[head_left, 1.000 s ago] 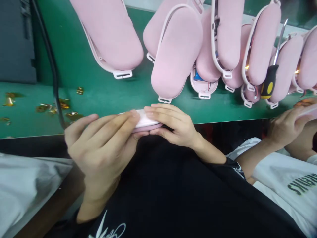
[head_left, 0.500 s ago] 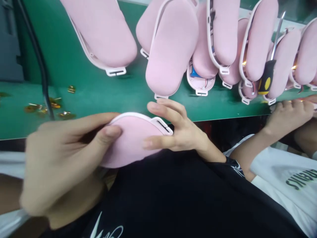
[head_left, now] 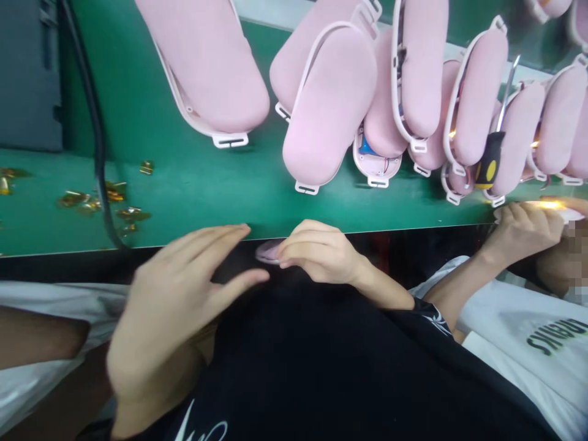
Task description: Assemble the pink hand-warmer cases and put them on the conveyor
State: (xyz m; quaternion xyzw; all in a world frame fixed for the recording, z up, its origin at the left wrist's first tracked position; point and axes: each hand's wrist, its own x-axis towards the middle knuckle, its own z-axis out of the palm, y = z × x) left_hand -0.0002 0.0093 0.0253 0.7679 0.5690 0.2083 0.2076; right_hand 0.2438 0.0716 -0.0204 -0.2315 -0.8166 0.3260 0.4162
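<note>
My right hand point(head_left: 321, 251) is closed on a pink eye massager point(head_left: 267, 252), which I see nearly edge-on. Only its blurred end shows past my fingertips, and the rest is hidden behind the hand. Facing it from the left, my left hand point(head_left: 184, 294) is open, thumb and fingers apart, with nothing between them. A small gap separates its fingertips from the massager. Both hands are in front of my dark shirt, close to the table edge. Just beyond them on the table lies another pink massager point(head_left: 328, 110) with a white rim and strap loop.
On the green table point(head_left: 220, 190), several pink massagers lie in a row, some with wires showing. A screwdriver point(head_left: 491, 159) rests among them. Amber film scraps point(head_left: 114, 193) and a black cable point(head_left: 94, 116) are at left. At right, a co-worker's hand point(head_left: 528, 236) holds something.
My left hand has let go of the massager and opened. My right hand has gone from spread fingers to gripping it, and the massager has turned from face-on to edge-on.
</note>
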